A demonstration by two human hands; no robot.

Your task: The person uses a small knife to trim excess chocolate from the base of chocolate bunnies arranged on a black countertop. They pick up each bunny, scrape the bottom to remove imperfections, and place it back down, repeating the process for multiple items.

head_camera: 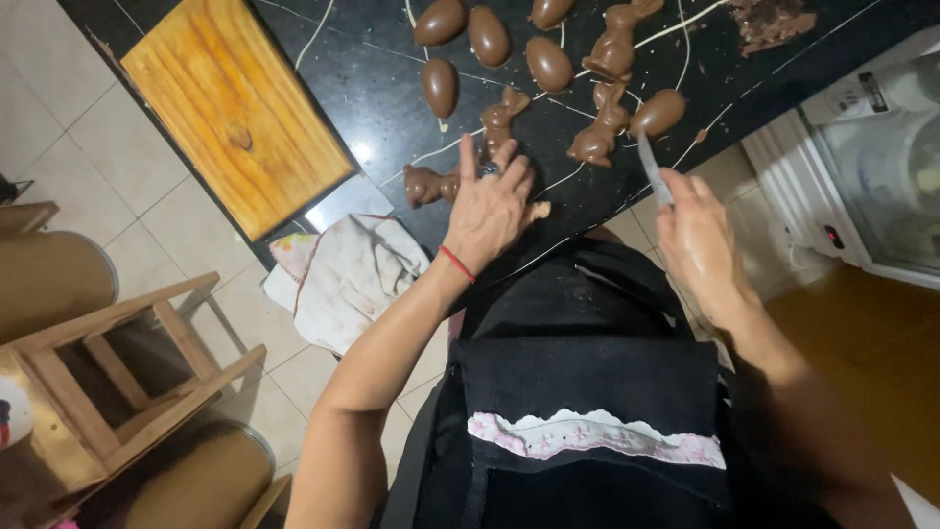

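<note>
My left hand point(490, 204) lies on a chocolate rabbit point(427, 184) that rests flat on the black counter point(382, 108); the fingers cover most of the figure. My right hand point(697, 240) grips a small knife point(651, 168), blade pointing away from me toward a chocolate egg half point(658, 112). More chocolate egg halves point(490, 35) and chocolate rabbits point(599, 132) lie further back on the counter. Thin white streaks cross the counter's surface.
A wooden cutting board point(235, 113) lies at the counter's left end. A white cloth point(348, 274) hangs over the near edge. A wooden stool point(117, 367) stands on the tiled floor at left. A white appliance point(871, 147) stands at right. Chocolate scraps point(772, 22) sit at the back.
</note>
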